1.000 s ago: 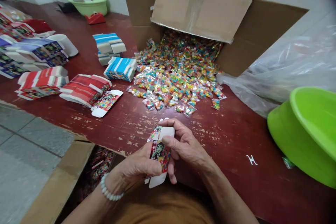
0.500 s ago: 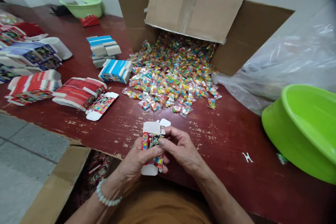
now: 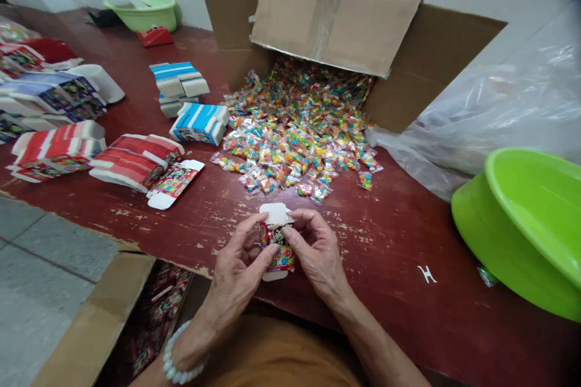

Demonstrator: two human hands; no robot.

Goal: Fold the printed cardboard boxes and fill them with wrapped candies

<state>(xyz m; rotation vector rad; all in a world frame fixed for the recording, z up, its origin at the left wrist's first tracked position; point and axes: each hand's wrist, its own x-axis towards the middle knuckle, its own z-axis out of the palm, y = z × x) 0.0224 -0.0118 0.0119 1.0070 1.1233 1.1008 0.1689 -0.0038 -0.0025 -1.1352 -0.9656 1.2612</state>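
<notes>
A small printed carton [image 3: 276,247] with white end flaps stands upright between both my hands, just above the near edge of the dark red table [image 3: 390,242]. My left hand [image 3: 238,269] pinches its left side with thumb and fingers. My right hand [image 3: 313,248] pinches its right side near the open top flap. Beyond the carton lies a heap of small clear packets of coloured sweets [image 3: 299,127], spilling from a tipped cardboard box [image 3: 345,24].
Stacks of flat red cartons [image 3: 136,160], blue ones [image 3: 200,121] and more [image 3: 49,97] lie at the left. Stacked green basins [image 3: 521,224] sit at the right, clear plastic sheeting [image 3: 503,109] behind them. A cardboard box [image 3: 109,320] stands below the table edge.
The carton has gone from lying flat in my hands to squared up and upright, and both hands have shifted forward over the table edge.
</notes>
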